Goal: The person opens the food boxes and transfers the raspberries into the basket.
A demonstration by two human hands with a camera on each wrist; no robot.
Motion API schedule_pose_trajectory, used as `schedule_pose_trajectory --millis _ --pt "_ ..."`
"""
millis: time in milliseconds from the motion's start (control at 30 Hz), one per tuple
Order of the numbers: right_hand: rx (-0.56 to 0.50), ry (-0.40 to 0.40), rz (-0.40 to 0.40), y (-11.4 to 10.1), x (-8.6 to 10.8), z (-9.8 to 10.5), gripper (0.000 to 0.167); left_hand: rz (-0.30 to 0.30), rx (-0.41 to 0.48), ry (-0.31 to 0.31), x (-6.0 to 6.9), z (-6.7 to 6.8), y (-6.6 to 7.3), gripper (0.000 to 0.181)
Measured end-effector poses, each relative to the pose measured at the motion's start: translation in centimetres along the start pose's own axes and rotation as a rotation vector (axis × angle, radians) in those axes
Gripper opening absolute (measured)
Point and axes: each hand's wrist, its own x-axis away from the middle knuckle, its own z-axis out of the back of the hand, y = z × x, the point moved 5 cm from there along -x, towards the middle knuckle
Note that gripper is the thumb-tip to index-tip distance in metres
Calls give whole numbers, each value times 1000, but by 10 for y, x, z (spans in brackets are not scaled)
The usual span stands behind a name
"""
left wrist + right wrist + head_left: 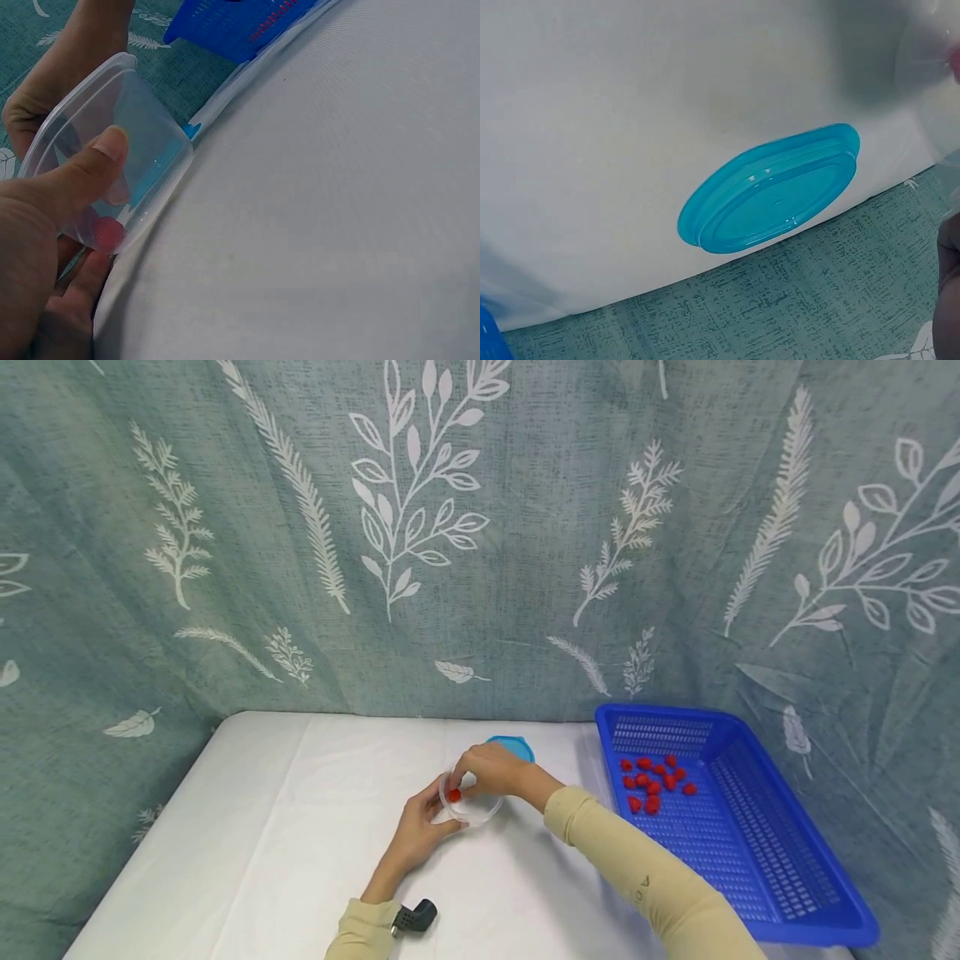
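My left hand [422,828] holds a clear plastic container [480,817] by its side. In the left wrist view its thumb lies across the wall of the tilted tub [154,124], with fingers beneath. My right hand [491,768] reaches over the rim with its fingers inside. A small red berry-like piece [454,795] lies at the right fingertips; through the wall, the red piece [109,234] shows low in the tub. Whether the right fingers pinch it is unclear. Behind the right hand, a turquoise lid [772,199] rests on the white table.
A blue perforated basket [750,793] stands at the table's right side. Several small red pieces [652,785] lie toward its far left part. White cloth covers the table [300,827], and a green leaf-patterned curtain [525,568] hangs behind it.
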Motion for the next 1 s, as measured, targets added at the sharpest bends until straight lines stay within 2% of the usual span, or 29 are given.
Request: schedule_pose_trajectory --millis 167,400,633,800,1000 --pt "17 27 11 -2 0 -3 20 -14 -25 3 0 0 1 85" --pt "49 38 20 -4 0 -5 17 28 -27 22 1 0 4 87" --pt "35 47 17 -1 1 -8 16 20 -22 21 0 -1 3 87" --pt "-55 32 -9 3 2 -7 16 23 -7 15 0 -1 2 86" --pt "-239 14 -69 8 2 -1 13 25 4 9 0 0 1 87"
